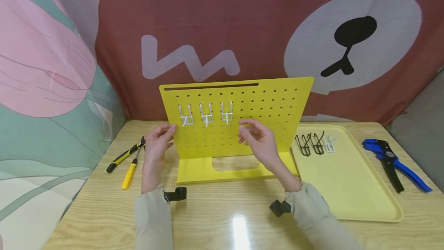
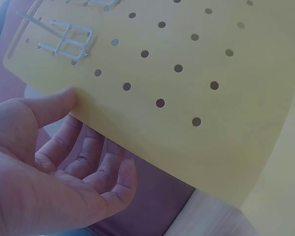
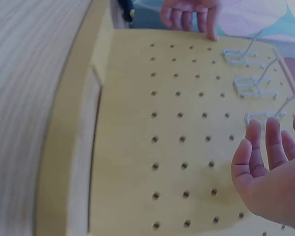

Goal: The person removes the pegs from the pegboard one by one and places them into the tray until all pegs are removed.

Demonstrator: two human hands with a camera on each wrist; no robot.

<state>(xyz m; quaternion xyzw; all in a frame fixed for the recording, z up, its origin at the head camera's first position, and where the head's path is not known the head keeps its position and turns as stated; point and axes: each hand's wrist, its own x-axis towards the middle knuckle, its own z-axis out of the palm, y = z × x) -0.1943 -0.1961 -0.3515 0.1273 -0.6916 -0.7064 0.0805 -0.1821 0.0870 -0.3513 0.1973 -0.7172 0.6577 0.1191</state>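
"Pinching the board (image 1: 237, 105) by its left edge, the left hand (image 1: 159, 142) has its thumb in front and fingers behind. And the right hand (image 1: 260, 142)?"

"It hovers before the board near the third of the hooks (image 1: 207, 116), fingers loosely bent, thumb apart from them, nothing between. I cannot tell whether a fingertip brushes the surface."

"Where are those three?"

"In a row on the board's upper left. More lie in the tray (image 1: 350, 188) at the right: dark hooks (image 1: 306, 155) and a white hook (image 1: 330, 151)."

"How does the board handle?"

"It stands on its base (image 1: 194, 173) on the table (image 1: 208, 219). I judge it thin, stiff and fairly light, so a push could rock it. Brace an edge or the base; the smooth face gives little grip."

"And the wire?"

"Light and stiff, I'd say, hard to break but slick. Pinch the crosspiece or the jutting prong, and leave free the two upper ends, which seem to seat in the holes."
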